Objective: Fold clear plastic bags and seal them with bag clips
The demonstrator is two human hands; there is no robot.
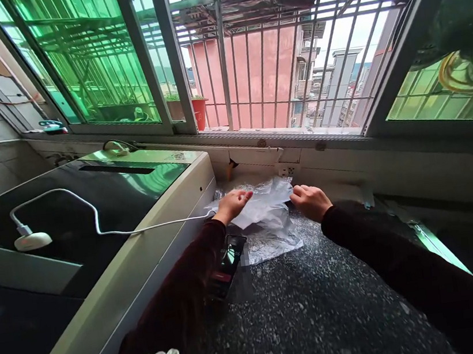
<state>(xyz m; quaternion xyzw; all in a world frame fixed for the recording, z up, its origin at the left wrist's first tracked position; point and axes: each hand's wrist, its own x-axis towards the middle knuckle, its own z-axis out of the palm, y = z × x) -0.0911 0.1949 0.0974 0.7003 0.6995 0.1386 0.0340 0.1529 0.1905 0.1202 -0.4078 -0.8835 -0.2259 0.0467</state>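
A barred window (224,62) stretches from 10 to 2 o'clock. A dark-topped machine (112,263), cut off by the edge, fills 9 o'clock. Speckled counter (308,295) spreads at 6. Slightly towards 5, crumpled clear plastic (263,214) lies there. At its 7, the left sleeve (185,282) partly hides a phone (231,259). At its 3, the right hand (310,202) pinches its edge; at its 10, the left hand (232,205) curls, grip unclear.

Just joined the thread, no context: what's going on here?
A person is handling crumpled clear plastic over a speckled counter. The right hand pinches its right edge; the left hand is at its left side, its grip unclear. A phone lies by the left forearm, and a white cable runs across the appliance to the left.
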